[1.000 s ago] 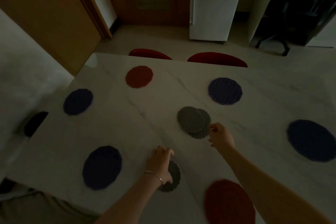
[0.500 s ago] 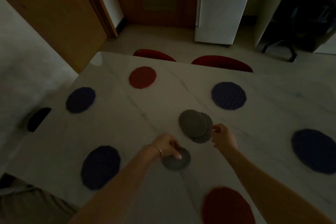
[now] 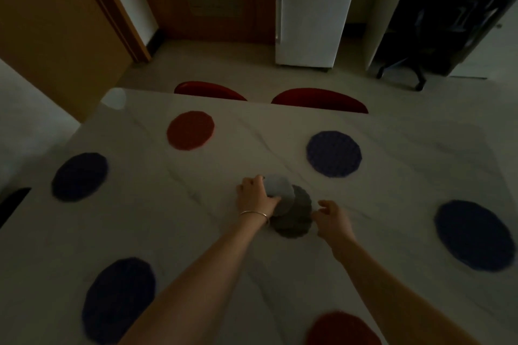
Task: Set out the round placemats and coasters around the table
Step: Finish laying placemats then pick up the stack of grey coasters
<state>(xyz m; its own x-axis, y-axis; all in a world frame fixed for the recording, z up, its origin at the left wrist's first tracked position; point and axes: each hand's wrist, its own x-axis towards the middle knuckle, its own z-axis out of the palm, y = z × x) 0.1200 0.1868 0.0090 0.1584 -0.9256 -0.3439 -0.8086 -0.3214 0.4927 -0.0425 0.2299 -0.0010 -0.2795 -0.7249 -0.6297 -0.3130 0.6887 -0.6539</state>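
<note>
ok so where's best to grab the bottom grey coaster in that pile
Probably by its scalloped near-right rim, coming from the right hand side. The bottom grey coaster lies flat, and only that edge sticks out from under the pile; the left hand covers the far-left part.

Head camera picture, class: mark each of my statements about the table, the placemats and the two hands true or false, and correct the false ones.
1. Two red placemats lie on the table. True: one far, one near.
2. The left hand holds a grey coaster. True.
3. The right hand holds a blue placemat. False: its grip is open and empty, beside the grey coaster pile.
4. The coaster pile sits on a blue placemat. False: it lies on bare tabletop.
5. A bracelet circles the right wrist. False: the left.
</note>
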